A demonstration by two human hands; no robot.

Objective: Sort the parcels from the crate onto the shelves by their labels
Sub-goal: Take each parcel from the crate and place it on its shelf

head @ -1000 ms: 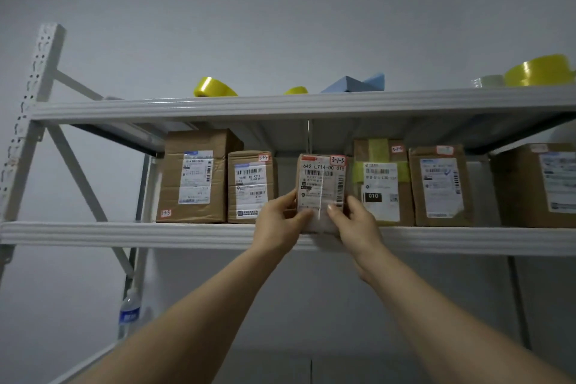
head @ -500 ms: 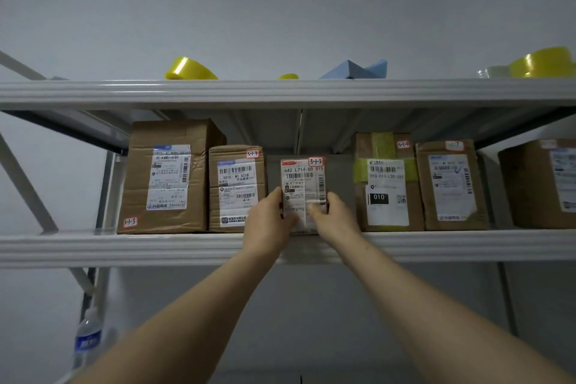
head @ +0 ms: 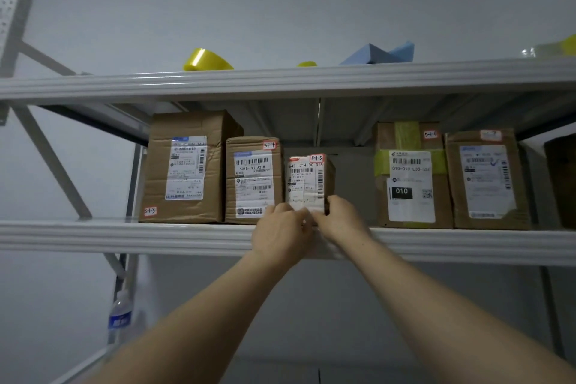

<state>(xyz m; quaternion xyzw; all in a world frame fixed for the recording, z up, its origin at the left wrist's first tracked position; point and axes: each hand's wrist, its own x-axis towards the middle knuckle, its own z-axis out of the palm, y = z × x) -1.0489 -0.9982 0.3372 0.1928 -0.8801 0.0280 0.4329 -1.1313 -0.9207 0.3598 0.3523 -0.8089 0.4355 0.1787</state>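
Observation:
A small brown parcel [head: 307, 179] with a white label and a red tag reading 3-1-5 stands upright on the middle shelf [head: 156, 235], close against the parcel tagged 3-1-4 [head: 252, 178]. My left hand [head: 282, 227] holds its lower left corner with curled fingers. At the lower right corner, the fingers of my right hand [head: 341, 221] wrap round the edge. Both hands hide the parcel's bottom edge. The crate is out of view.
On the same shelf stand parcels tagged 3-1-3 [head: 187, 165] and 3-1-6 [head: 411, 178], another one [head: 486, 178] and a dark box [head: 562, 181]. A gap lies right of the small parcel. The top shelf [head: 280, 81] carries yellow tape rolls [head: 204, 60] and blue foam [head: 380, 54]. A water bottle [head: 120, 318] stands lower left.
The small parcel went from held in front of the shelf to standing on it beside the 3-1-4 parcel. My hands slid from its sides down to its bottom corners.

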